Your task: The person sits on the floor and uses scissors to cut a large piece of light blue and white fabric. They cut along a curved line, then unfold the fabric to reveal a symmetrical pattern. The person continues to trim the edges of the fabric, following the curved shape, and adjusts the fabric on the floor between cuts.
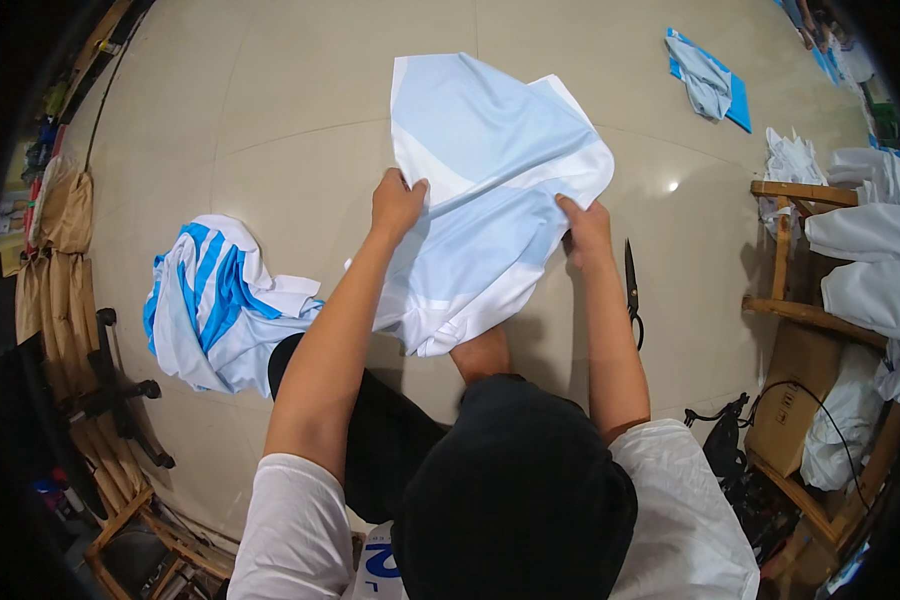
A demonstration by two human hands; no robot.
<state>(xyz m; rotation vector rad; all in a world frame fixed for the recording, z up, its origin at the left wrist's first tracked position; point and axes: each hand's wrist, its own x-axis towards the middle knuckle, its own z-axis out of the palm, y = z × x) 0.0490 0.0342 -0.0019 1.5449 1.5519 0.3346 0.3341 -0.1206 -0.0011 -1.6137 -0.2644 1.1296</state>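
Note:
Stretched between my hands is a light-blue and white fabric panel (490, 130), its far part spread out in front of me and its near end bunched close to my leg. My left hand (399, 205) pinches its left edge, thumb on top. At the right edge my right hand (585, 230) grips the cloth between thumb and fingers; those fingers are partly hidden. A pair of black scissors (631, 285) lies on the floor just right of my right forearm. To the left sits a crumpled heap of blue, white and pale-blue fabric (215, 300).
At the far right, a folded grey-blue cloth (703, 80) rests on a bright blue piece. A wooden rack (785, 250) with white bundles stands on the right, above a cardboard box (795, 395). Black chair legs (120, 390) and brown rolls (55, 320) line the left.

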